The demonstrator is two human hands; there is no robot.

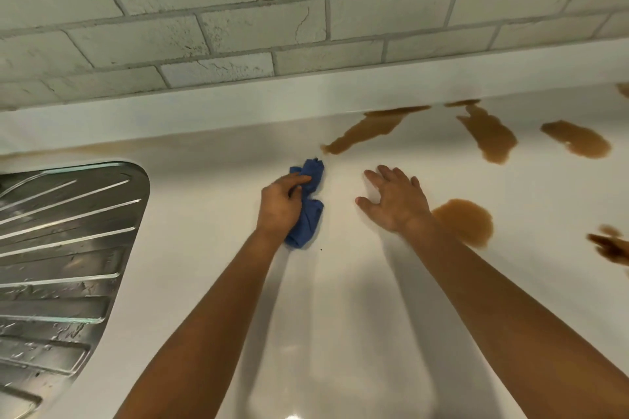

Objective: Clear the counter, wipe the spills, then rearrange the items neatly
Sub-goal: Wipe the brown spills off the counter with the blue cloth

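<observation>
While brown spills (488, 136) pool across the far right of the white bench (204, 214), the left hand (280, 206) grips a crumpled blue cloth (308, 211) at centre | right hand (396, 199) rests flat, fingers spread wide, just left of a round puddle (468, 219) | steel drainer (58, 248) at left, brick wall (238, 10) behind

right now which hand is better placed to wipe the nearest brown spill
Left. The left hand already grips the blue cloth, whose tip lies just short of the long brown spill. The right hand is open, flat on the counter, holding nothing.
</observation>
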